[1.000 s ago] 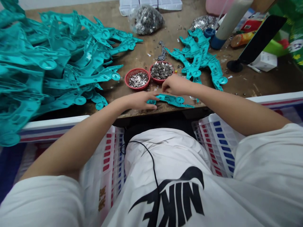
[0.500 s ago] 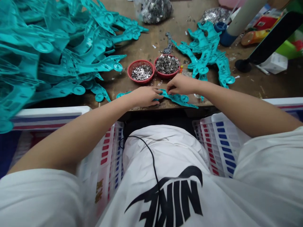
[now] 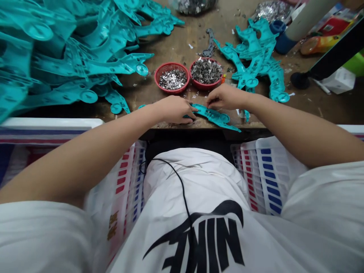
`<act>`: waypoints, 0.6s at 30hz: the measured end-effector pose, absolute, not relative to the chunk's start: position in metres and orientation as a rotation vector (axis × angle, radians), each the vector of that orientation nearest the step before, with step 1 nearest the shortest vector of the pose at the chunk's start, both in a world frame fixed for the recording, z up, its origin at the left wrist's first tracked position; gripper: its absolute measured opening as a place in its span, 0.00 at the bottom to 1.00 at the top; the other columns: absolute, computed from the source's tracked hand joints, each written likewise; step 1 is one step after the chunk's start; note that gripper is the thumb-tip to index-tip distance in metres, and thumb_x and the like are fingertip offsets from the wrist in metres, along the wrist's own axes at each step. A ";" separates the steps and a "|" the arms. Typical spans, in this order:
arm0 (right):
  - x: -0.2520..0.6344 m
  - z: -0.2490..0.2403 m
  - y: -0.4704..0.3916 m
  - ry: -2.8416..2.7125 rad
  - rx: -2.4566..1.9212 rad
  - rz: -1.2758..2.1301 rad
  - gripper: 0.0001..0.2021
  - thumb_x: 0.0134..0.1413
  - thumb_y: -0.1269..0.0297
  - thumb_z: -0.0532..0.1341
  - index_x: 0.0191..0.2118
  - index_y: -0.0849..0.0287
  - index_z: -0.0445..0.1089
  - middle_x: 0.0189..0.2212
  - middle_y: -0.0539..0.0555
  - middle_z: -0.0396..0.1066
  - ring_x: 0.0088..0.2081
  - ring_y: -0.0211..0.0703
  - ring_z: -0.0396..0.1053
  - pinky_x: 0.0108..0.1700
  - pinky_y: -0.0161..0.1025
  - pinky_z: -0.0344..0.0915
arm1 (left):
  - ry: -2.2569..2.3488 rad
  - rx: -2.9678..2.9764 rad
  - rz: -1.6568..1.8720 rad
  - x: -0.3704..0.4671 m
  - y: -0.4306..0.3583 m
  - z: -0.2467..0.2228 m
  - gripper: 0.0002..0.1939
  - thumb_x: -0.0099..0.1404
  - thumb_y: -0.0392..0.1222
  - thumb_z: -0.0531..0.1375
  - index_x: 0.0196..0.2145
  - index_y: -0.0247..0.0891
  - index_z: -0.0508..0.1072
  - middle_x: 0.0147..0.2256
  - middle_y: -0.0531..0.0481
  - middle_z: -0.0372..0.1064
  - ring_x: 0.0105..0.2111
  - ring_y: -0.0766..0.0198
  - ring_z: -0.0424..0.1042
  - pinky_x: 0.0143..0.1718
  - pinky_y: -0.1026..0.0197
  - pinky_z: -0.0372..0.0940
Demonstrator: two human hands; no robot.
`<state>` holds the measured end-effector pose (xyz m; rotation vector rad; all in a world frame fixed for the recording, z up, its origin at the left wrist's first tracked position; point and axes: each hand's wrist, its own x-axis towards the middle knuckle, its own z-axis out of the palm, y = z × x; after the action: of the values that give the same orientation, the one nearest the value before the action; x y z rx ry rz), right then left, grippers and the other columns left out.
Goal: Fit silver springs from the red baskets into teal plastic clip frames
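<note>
A curved teal plastic part lies along the near edge of the table. My left hand is over its left end, fingers and thumb on either side, gripping it against the tabletop; the palm hides that stretch. Over the middle of the part, my right hand is closed with thumb and fingertips pinched together. Whatever is in the pinch is too small to tell. Just beyond the hands stand two red plastic baskets, the left basket and the right basket, both holding small shiny metal pieces.
Many teal parts are heaped at the left. A smaller pile of teal parts lies right of the baskets. Behind are a grey curved piece and a bag of metal pieces. A black stand rises at the right.
The view has shifted slightly. My right hand has lifted a little off the part, still pinched. My left hand stays on the part's left end.
</note>
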<state>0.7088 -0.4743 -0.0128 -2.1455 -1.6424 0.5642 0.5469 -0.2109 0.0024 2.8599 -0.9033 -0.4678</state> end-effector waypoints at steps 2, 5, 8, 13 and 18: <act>0.708 -0.015 -0.474 -1.637 -2.143 0.593 0.17 0.73 0.49 0.69 0.51 0.52 0.92 0.41 0.55 0.89 0.41 0.50 0.80 0.48 0.45 0.72 | -0.889 2.863 -0.443 0.547 -0.210 0.001 0.22 0.83 0.56 0.62 0.66 0.63 0.89 0.70 0.57 0.83 0.73 0.48 0.76 0.68 0.56 0.71; 0.705 -0.019 -0.472 -1.637 -2.129 0.591 0.17 0.74 0.48 0.68 0.51 0.51 0.92 0.42 0.55 0.88 0.43 0.50 0.81 0.50 0.45 0.72 | -0.903 2.856 -0.436 0.548 -0.210 0.000 0.22 0.83 0.55 0.61 0.66 0.63 0.89 0.69 0.57 0.84 0.72 0.49 0.77 0.67 0.57 0.71; 0.705 -0.022 -0.469 -1.669 -2.095 0.558 0.16 0.75 0.48 0.68 0.50 0.52 0.91 0.43 0.56 0.88 0.44 0.49 0.80 0.51 0.45 0.72 | -0.935 2.851 -0.463 0.548 -0.210 0.000 0.23 0.83 0.54 0.60 0.66 0.61 0.89 0.68 0.56 0.84 0.71 0.50 0.78 0.67 0.57 0.71; 0.709 -0.025 -0.467 -1.710 -2.055 0.564 0.15 0.76 0.49 0.69 0.49 0.52 0.91 0.42 0.56 0.87 0.43 0.49 0.80 0.50 0.44 0.72 | -0.920 2.865 -0.460 0.548 -0.210 0.001 0.23 0.83 0.55 0.60 0.66 0.61 0.89 0.70 0.57 0.83 0.72 0.49 0.77 0.68 0.56 0.71; 0.705 -0.028 -0.467 -1.697 -2.098 0.517 0.15 0.75 0.51 0.69 0.50 0.52 0.91 0.43 0.55 0.87 0.44 0.49 0.80 0.51 0.44 0.72 | -0.882 2.871 -0.424 0.548 -0.207 -0.004 0.22 0.82 0.57 0.62 0.67 0.64 0.88 0.69 0.58 0.84 0.73 0.50 0.77 0.67 0.57 0.71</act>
<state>0.7054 -0.4669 -0.0284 -2.0979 -1.6973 0.5173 0.5480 -0.2071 -0.0041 2.8715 -0.8816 -0.4236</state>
